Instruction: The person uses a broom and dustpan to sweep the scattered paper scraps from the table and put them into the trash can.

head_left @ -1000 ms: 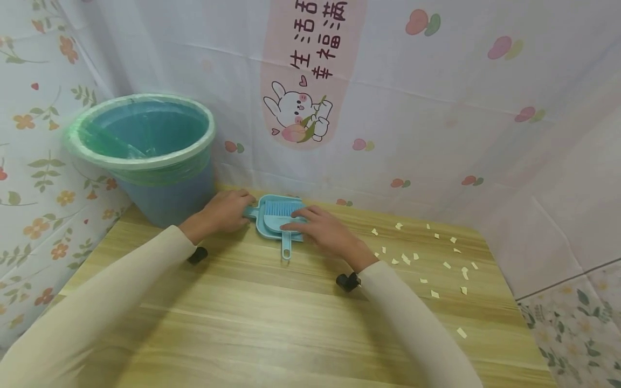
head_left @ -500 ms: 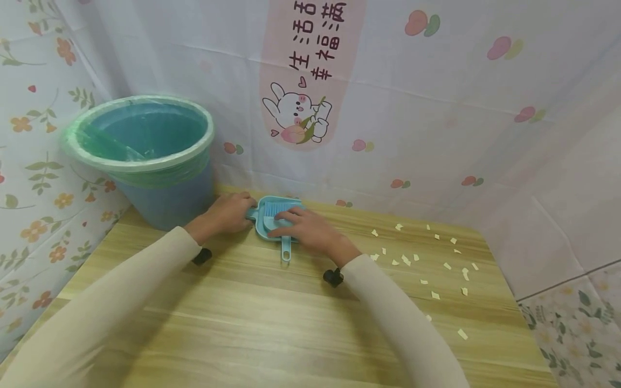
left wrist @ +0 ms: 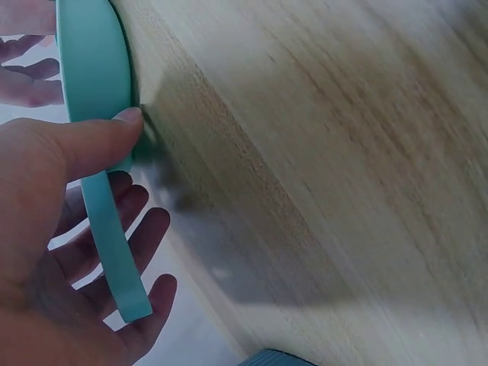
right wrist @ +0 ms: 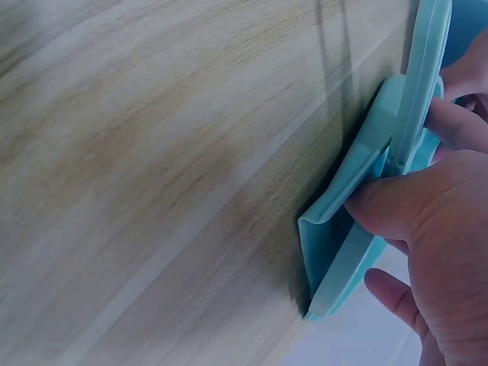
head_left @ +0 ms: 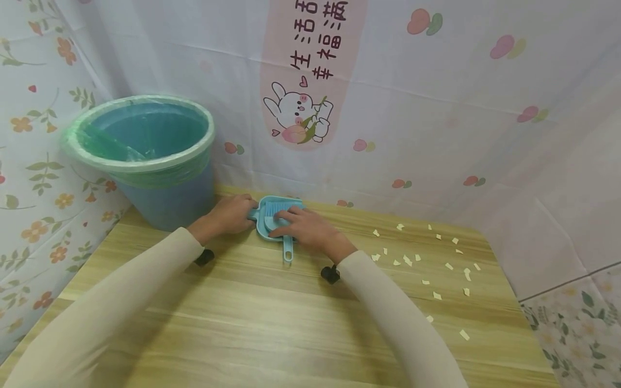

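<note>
A light blue dustpan (head_left: 261,223) lies on the wooden table in the head view, with a matching brush (head_left: 288,248) lying in it. The brush's bristles show beyond the right fingers, and its handle sticks out toward the person. My left hand (head_left: 232,214) grips the dustpan at its handle (left wrist: 114,244); in the left wrist view the thumb lies along the pan's end and the fingers pass behind the handle. Over the brush, my right hand (head_left: 312,229) holds its head between thumb and fingers. Seen from the right wrist, the thumb reaches into the dustpan's open end (right wrist: 320,252).
Many small pale paper scraps (head_left: 407,261) are scattered over the table's right side. A blue bin (head_left: 170,202) lined with a green bag stands at the back left. Printed curtains (head_left: 436,118) hang right behind the table's far edge.
My right hand has moved left, farther onto the brush, and now covers more of its head. My left hand has shifted only slightly; dustpan and brush lie nearly where they were.
</note>
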A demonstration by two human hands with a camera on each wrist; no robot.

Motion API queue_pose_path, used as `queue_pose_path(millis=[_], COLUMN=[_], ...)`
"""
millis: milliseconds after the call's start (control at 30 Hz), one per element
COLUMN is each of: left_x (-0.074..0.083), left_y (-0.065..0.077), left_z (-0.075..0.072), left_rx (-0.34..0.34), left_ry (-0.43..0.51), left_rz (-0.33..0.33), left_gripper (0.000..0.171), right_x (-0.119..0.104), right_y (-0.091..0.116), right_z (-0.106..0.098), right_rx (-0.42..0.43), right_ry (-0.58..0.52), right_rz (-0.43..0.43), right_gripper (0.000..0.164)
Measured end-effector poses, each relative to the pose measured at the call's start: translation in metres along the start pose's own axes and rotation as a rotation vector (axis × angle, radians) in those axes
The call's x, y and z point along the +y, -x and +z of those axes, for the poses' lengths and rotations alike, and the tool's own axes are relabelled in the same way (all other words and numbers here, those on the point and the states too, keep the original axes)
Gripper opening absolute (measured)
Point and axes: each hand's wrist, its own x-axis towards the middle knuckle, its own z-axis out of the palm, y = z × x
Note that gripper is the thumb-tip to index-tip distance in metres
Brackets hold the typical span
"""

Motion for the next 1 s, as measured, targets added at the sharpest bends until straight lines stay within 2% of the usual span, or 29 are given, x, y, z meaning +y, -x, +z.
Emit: queue_pose_path(millis=[267, 567, 800, 1000], left_x=[0.0, -0.001, -0.002, -0.001], left_y=[-0.002, -0.005, 0.0, 0.005], left_z=[0.001, 0.004, 0.005, 0.003], left_rx=[-0.019, -0.037, 0.013, 0.041], left_ry=[0.019, 0.047, 0.082, 0.098], left_rz=[-0.018, -0.007, 0.05, 0.074], left_gripper=[0.039, 0.034, 0.023, 0.015], right_x=[-0.002, -0.003, -0.006, -0.008], right_y=[-0.004, -0.005, -0.002, 0.007], right_z=[-0.001, -0.003, -0.003, -0.003], right_rx=[-0.007, 0.014, 0.01, 0.05], right_ry=[0.027, 0.06, 0.128, 0.135], right_rz=[0.001, -0.01, -0.016, -0.02], right_gripper=[0.047, 0.038, 0.036, 0.036])
